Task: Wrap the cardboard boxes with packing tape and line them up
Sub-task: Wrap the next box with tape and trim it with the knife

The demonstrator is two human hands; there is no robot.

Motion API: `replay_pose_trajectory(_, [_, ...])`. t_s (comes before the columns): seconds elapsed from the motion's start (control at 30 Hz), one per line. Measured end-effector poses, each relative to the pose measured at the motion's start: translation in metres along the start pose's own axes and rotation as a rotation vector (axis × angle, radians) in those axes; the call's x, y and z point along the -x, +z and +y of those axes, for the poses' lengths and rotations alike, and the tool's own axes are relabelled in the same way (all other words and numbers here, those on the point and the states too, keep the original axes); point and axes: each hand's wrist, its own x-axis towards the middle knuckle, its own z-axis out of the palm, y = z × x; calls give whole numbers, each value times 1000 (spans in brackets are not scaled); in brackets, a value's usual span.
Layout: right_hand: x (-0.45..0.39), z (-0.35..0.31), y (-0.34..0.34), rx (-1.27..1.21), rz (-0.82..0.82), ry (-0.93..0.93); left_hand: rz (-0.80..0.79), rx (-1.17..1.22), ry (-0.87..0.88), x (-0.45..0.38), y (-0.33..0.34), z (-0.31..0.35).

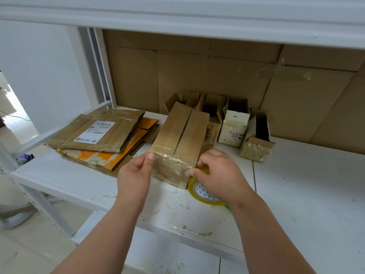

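Observation:
A brown cardboard box (180, 139), glossy with tape and with a seam down its top, lies lengthways on the white shelf (296, 184). My left hand (136, 173) holds its near left corner, thumb on the top edge. My right hand (217, 177) grips a yellow roll of packing tape (199, 192) against the box's near right corner, pinching at the tape there. Behind the box, a row of small cardboard boxes (254, 139) stands along the back, among them a white carton (235, 127).
A stack of flattened cardboard (96, 135) with a shipping label and orange sheets lies at the left of the shelf. Cardboard panels (197, 72) line the back. An upper shelf (177, 14) hangs overhead. The shelf's front edge runs below my wrists, with tiled floor beyond it.

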Motion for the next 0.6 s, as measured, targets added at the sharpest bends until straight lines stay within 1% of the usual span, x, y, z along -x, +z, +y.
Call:
replay_pose_trajectory(0.07, [2,-2,2,-13,14,9,10,-5,-27,-3,-3,-4])
replay_pose_trajectory(0.17, [1,-4,-2,71,-43,71,-8,1,-35,-3,-5,-2])
replay_pose_trajectory(0.27, [-2,-8,-7,23,-106,88,-90,-23,-25,-3,-1,-1])
replay_pose_trajectory(0.33, [-4,-13,-9,-13,-181,65,-181,-26,-60,-5,3,-5])
replay_pose_trajectory(0.4, [-4,-18,-9,-27,-226,32,-218,-45,-99,-11,6,-7])
replay_pose_trajectory(0.5, [-3,-24,-7,-87,-224,-19,-234,-8,-121,-22,3,-9])
replay_pose_trajectory(0.6, [-1,-27,1,-230,-179,9,-246,76,-113,-39,0,-3])
